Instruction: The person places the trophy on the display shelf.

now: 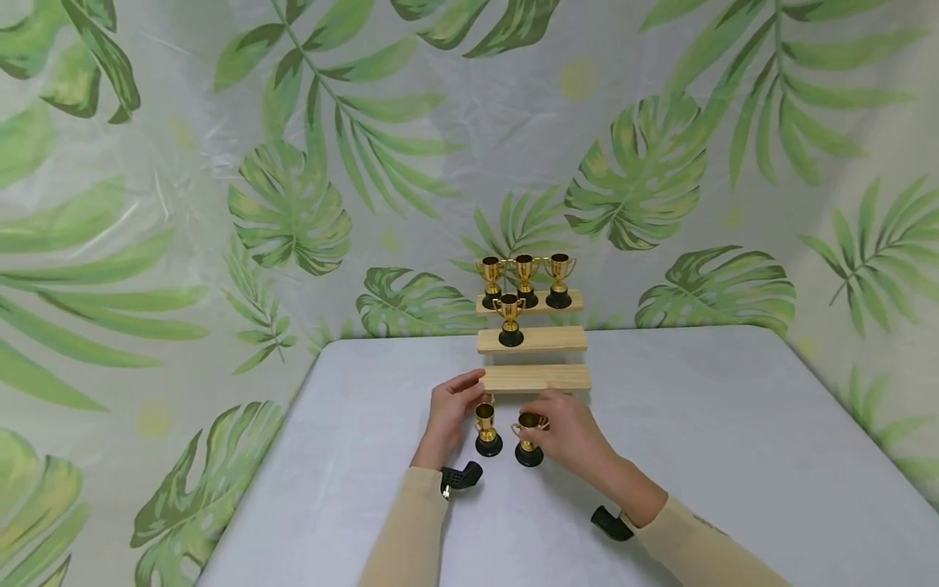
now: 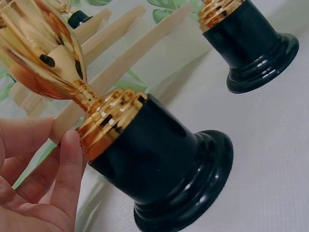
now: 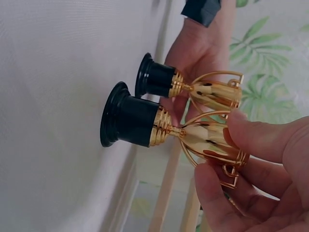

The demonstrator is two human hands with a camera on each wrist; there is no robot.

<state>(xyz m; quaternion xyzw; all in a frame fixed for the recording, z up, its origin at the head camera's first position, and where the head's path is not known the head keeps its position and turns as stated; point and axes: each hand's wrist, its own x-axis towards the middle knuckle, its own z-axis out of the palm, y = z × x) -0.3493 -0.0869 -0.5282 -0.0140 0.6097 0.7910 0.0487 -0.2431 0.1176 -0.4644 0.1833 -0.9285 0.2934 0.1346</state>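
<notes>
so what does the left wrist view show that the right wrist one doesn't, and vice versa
Only left wrist: fingers of the left hand touching the end of a wooden board.
Only right wrist: the right hand gripping a gold trophy, and a black device at the left wrist.
Both: that trophy, a second trophy nearby, the left hand and wooden boards.

There are six trophy cups (image 1: 487,432), three wooden boards (image 1: 535,377), two black wrist cameras (image 1: 462,475) and one white table (image 1: 697,424).

Pale grey, glossy sheet (image 1: 506,139), printed with green palm fronds (image 1: 392,104) and split, rounded leaves (image 1: 289,216), behind and flanking a white desk (image 1: 734,424) with rounded far corners; light glints at the sheet's left.
</notes>
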